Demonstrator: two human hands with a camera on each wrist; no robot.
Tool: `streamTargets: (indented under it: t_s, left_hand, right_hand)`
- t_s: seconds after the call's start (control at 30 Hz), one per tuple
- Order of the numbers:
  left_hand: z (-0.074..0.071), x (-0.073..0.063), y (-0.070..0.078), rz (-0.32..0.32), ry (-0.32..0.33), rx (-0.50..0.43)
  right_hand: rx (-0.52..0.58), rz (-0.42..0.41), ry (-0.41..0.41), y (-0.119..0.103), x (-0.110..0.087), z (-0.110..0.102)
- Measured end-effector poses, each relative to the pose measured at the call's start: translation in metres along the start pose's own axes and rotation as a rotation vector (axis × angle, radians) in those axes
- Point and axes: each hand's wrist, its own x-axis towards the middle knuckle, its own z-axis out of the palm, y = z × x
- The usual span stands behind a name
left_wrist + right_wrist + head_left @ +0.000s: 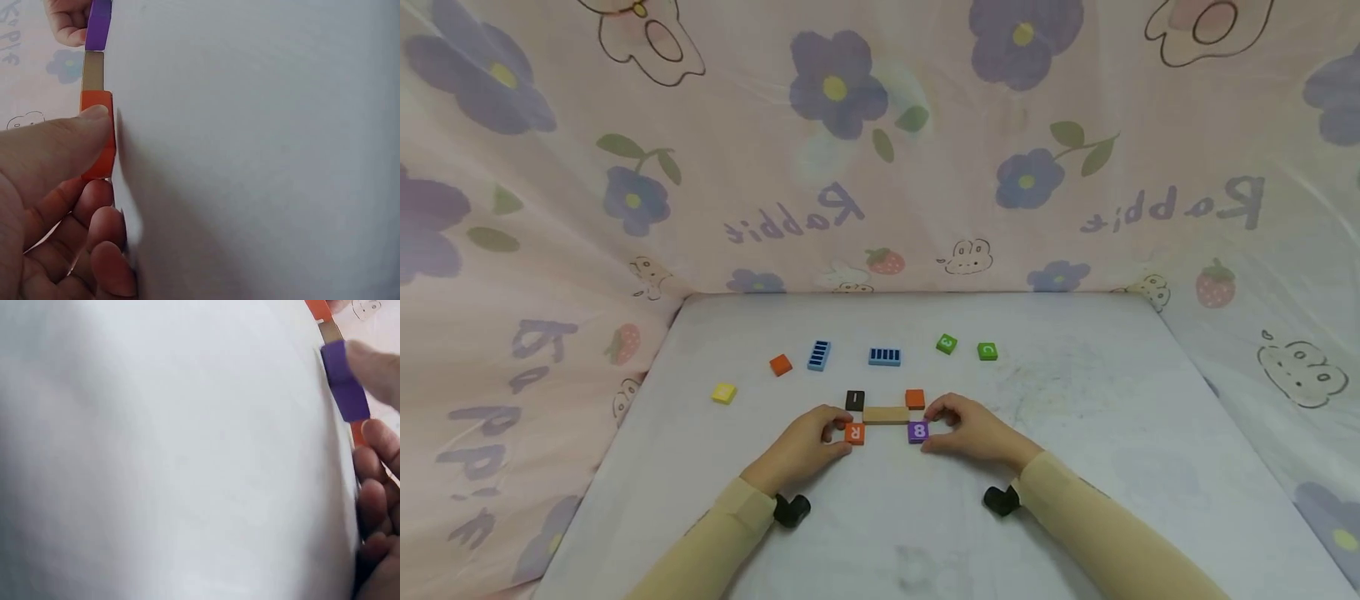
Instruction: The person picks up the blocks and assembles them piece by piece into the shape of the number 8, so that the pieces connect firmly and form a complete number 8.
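My left hand (808,440) pinches an orange tile with a white R (855,433) between thumb and fingers. A purple tile marked 8 (918,432) is held the same way by my right hand (976,429). Between and slightly behind these two tiles lies a plain wooden block (886,416). A black tile with a white bar (855,400) sits behind the block's left end, and a plain orange tile (915,399) behind its right end. In the left wrist view, the thumb presses the orange tile's near side; the right wrist view shows the purple tile (344,381) against the right thumb.
Farther back on the white table (1097,433) lie a yellow tile (724,393), another orange tile (781,365), two blue striped blocks (819,355) and two green tiles, one marked 3 (947,343). A patterned cloth (925,167) stands around the table's back and sides.
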Motion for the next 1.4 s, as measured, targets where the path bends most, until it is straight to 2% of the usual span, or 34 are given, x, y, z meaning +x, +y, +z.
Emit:
streamTargets:
  t_s: [0.13,0.27,0.4,0.57,0.9,1.17,1.4]
  left_hand:
    - [0.002,0.001,-0.001,-0.010,-0.015,-0.017]
    - [0.003,0.001,-0.002,-0.010,-0.009,-0.014]
    - [0.002,0.001,-0.003,-0.017,-0.003,-0.013]
    - [0.002,0.000,-0.004,-0.018,0.001,-0.009]
    - [0.003,-0.001,-0.006,-0.020,0.011,0.010]
    - [0.003,-0.001,-0.005,-0.011,0.016,0.015]
    - [0.003,-0.001,-0.005,-0.018,0.020,0.021]
  right_hand:
    - [0.063,0.024,0.036,0.001,0.001,-0.011]
    - [0.134,0.050,0.137,-0.002,0.008,-0.027]
    - [0.150,0.072,0.222,0.000,0.018,-0.042]
    - [0.146,0.107,0.274,0.005,0.033,-0.053]
    - [0.155,0.201,0.320,0.008,0.060,-0.052]
    - [0.073,0.204,0.356,0.014,0.076,-0.051]
    - [0.029,0.209,0.381,0.010,0.078,-0.048]
